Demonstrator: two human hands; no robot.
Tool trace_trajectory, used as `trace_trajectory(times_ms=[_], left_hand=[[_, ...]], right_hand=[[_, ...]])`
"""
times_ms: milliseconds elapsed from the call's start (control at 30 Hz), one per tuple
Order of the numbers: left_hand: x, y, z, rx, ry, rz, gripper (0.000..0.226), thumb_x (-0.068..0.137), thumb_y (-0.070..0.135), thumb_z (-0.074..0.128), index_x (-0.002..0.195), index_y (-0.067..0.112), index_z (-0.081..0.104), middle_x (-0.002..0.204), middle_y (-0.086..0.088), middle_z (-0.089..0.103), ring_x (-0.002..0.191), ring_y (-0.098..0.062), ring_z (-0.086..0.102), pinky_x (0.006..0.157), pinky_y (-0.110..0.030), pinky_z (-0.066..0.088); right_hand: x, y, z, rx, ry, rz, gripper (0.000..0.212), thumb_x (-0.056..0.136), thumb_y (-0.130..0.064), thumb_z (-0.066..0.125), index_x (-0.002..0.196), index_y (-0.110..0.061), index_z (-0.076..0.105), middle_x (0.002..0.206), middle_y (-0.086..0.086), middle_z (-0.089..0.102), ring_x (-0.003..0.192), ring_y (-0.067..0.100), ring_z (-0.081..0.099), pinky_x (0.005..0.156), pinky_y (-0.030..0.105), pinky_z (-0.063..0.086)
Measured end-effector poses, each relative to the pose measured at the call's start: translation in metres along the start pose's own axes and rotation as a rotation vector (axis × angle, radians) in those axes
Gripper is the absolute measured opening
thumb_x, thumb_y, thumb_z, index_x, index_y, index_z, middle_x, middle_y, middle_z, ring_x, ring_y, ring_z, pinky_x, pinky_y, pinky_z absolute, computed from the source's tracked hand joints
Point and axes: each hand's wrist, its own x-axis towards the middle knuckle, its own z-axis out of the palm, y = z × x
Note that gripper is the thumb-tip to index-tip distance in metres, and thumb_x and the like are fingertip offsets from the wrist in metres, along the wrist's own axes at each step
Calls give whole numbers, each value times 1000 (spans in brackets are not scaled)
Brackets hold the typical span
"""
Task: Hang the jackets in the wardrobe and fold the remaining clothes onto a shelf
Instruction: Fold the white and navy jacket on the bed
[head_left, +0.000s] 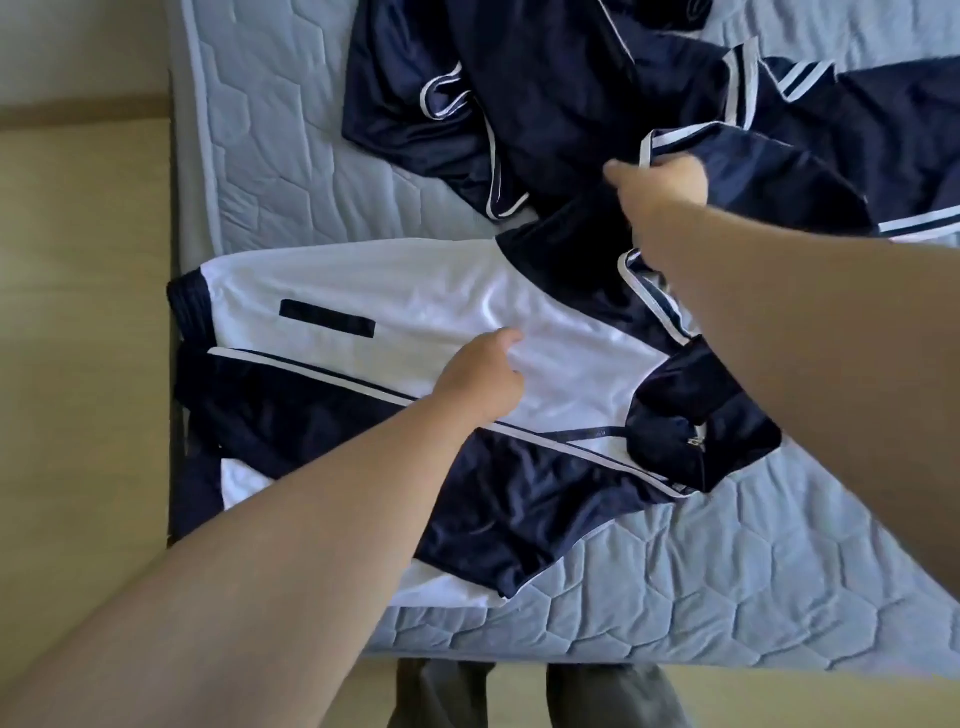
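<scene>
A navy and white track jacket (405, 306) lies spread across the near part of the mattress, with its zipper and navy collar toward the right. My left hand (480, 376) rests on its white front panel, fingers curled loosely. Beyond it, more navy garments with white trim (545, 93) lie in a crumpled heap. My right hand (662, 187) grips a navy fabric edge with white piping and lifts it off the heap. I cannot tell which garment that edge belongs to.
The light blue quilted mattress (270, 130) has its corner at the lower left, and bare quilting shows at the front right. A pale wooden floor (78, 364) runs along the left. My legs (519, 696) stand at the bed's near edge.
</scene>
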Motion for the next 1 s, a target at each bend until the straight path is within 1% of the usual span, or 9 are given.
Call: trace_trajectory(times_ms=[167,267,400,500,567,700,767,867,1000], left_hand=[[4,11,-4,-255,-18,-137,52,97,24,57,148,27,47,149,1,51,113,-19,61,88,-29,50],[3,23,-25,-746,-70,-361,48,101,57,46,132,23,60,131,0,66,104,-22,66,94,-37,49],[7,21,-56,-1171,-110,-443,80,93,79,28,123,16,68,117,-9,74,103,-30,72,96,-50,55],[8,21,-61,-1114,-63,-512,73,86,82,43,120,22,67,114,-8,75,103,-30,72,89,-52,57],[5,18,-57,-910,-43,-530,58,85,73,59,116,25,66,115,-3,73,102,-24,70,92,-47,55],[1,4,-35,-572,180,-453,25,83,23,78,106,22,67,107,-2,74,94,-22,71,81,-42,61],[-5,1,-29,-609,202,-405,23,82,1,70,96,19,68,99,-5,73,88,-25,72,72,-39,64],[-14,-5,-22,-874,73,-387,43,83,-20,43,103,10,67,105,-11,71,97,-28,68,73,-37,63],[-23,-15,-22,-969,6,-407,36,91,-13,45,118,4,62,123,-20,66,114,-35,65,87,-40,58]], right_hand=[[-21,-26,-9,459,-23,28,20,80,-16,76,78,-15,56,77,-3,66,75,13,64,79,32,57],[-83,-2,-14,16,30,-585,25,88,-19,60,73,-21,40,63,-10,42,64,13,36,64,31,35],[-135,64,-14,-575,-232,-1156,8,86,-9,60,92,-11,63,93,10,54,80,35,51,69,39,31],[-140,108,-8,-1130,-667,-988,42,85,-21,57,126,-28,58,133,5,44,125,30,44,94,40,35],[-140,124,-4,-1138,-820,-706,53,83,-23,57,135,-32,55,146,0,39,137,25,37,106,39,37],[-131,116,7,-212,-286,14,21,85,-33,55,94,-21,70,89,-7,70,90,21,64,74,31,49],[-123,94,13,79,-88,189,49,76,-54,58,90,-8,62,72,-8,62,73,20,62,70,43,56],[-103,70,28,156,-110,306,85,57,-72,67,118,-13,59,100,-3,69,88,22,69,82,41,59],[-82,56,49,-10,-113,309,37,87,-15,55,123,-8,59,98,2,61,90,22,55,69,25,46]])
